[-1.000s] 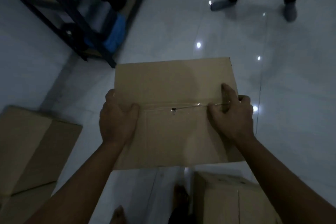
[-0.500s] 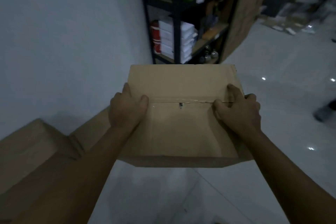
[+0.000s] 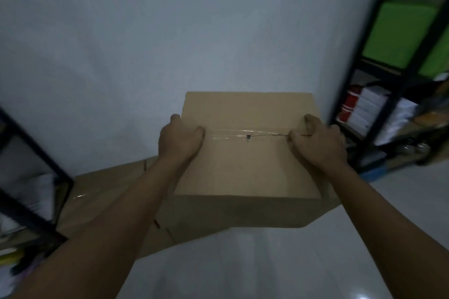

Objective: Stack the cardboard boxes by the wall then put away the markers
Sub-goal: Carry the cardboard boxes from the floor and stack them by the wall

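Note:
I carry a taped brown cardboard box in front of me at chest height, facing the pale wall. My left hand grips its left edge, thumb on the top by the tape seam. My right hand grips the right edge the same way. Below and to the left, a larger cardboard box lies on the floor against the wall, partly hidden by my left arm and the carried box. No markers can be made out.
A black metal shelf rack with green bins and white packs stands at the right against the wall. Another dark rack stands at the left edge. Glossy white floor tiles lie under me.
My view has swung left, from the open floor to the wall. The carried box stays in both hands and now hangs over the box on the floor by the wall.

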